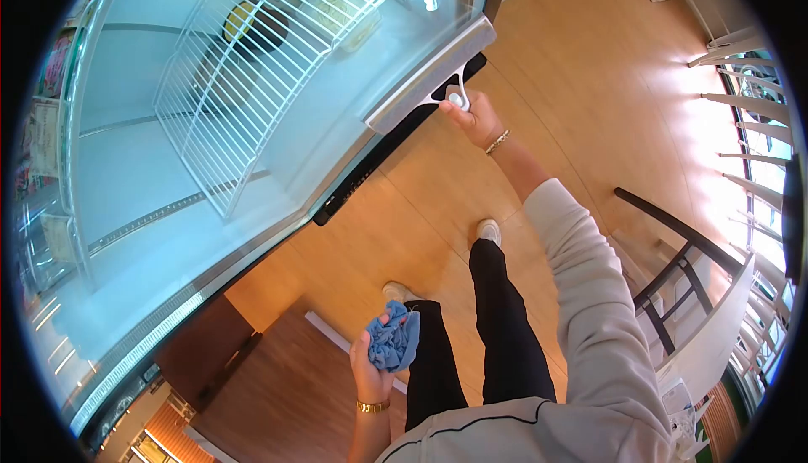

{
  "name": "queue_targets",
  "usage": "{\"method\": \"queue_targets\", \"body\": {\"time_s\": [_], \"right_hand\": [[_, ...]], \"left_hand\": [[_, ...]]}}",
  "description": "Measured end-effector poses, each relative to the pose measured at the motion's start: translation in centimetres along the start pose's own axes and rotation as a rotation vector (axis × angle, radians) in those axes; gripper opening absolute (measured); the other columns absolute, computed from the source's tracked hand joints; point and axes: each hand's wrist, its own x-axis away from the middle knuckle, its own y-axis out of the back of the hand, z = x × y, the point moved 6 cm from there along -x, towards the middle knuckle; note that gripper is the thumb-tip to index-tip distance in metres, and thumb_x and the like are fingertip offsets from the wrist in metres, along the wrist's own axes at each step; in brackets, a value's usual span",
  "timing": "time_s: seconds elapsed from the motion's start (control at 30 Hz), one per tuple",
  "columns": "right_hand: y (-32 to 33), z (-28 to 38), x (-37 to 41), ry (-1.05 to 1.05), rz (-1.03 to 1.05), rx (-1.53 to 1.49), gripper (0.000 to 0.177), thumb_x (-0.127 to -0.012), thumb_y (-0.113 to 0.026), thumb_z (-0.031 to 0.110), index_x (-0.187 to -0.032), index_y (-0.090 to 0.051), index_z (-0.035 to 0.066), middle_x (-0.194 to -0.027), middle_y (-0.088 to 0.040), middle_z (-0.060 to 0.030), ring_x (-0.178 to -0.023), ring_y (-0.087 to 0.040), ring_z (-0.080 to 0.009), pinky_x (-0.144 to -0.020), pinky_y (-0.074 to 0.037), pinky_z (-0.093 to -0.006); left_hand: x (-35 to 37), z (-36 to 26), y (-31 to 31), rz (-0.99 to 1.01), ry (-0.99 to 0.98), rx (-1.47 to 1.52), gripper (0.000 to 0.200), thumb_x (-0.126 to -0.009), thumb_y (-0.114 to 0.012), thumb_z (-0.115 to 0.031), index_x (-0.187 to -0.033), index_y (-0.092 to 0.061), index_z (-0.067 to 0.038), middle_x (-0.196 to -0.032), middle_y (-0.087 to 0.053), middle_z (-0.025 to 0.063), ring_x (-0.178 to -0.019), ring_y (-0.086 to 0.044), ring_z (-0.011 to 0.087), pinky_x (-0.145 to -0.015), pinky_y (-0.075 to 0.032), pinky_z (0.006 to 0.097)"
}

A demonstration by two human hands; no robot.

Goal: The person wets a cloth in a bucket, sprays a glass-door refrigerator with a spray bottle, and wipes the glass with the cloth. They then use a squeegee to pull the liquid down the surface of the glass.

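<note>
My right hand (477, 119) is wrapped round the handle of a white squeegee (433, 71). Its long blade lies along the lower edge of a glass pane (328, 147), next to a black strip on the frame. Lower down, my left hand (370, 364) clutches a crumpled blue cloth (394, 338), well away from the glass. Behind the pane, a white wire rack (278, 84) shows inside a lit cabinet.
A yellow item (239, 22) and other goods sit behind the rack. A dark brown panel (278, 387) stands at lower left. On the right are a chair with a dark frame (686, 240) and a white tabletop (707, 328). Wooden floor (581, 67) surrounds my feet.
</note>
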Motion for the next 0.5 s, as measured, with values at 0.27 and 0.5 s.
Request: {"method": "queue_targets", "body": {"time_s": [0.27,0.5], "right_hand": [[0.4,-0.8,6.4,-0.372,0.032,0.030,0.045,-0.085,-0.058,0.050,-0.069,-0.055,0.008,-0.050,-0.043,0.0026,-0.044,-0.040,-0.0077,-0.042,-0.033,-0.0275],[-8.2,10.9,26.3,-0.664,0.391,-0.449,0.038,-0.090,-0.055,0.040,-0.067,-0.049,0.010,-0.049,-0.045,0.0008,-0.037,-0.043,-0.0076,-0.035,-0.034,-0.0237]], "left_hand": [[-0.5,-1.8,-2.1,0.157,-0.088,0.329,0.045,-0.095,-0.039,-0.033,-0.128,-0.042,-0.003,-0.134,-0.043,0.0164,-0.122,-0.044,0.0294,-0.098,-0.040,0.0425],[-4.1,-1.9,-1.2,0.358,0.000,0.514,0.047,-0.095,-0.040,-0.036,-0.128,-0.042,-0.002,-0.134,-0.044,0.0180,-0.121,-0.046,0.0308,-0.104,-0.034,0.0443]]}}
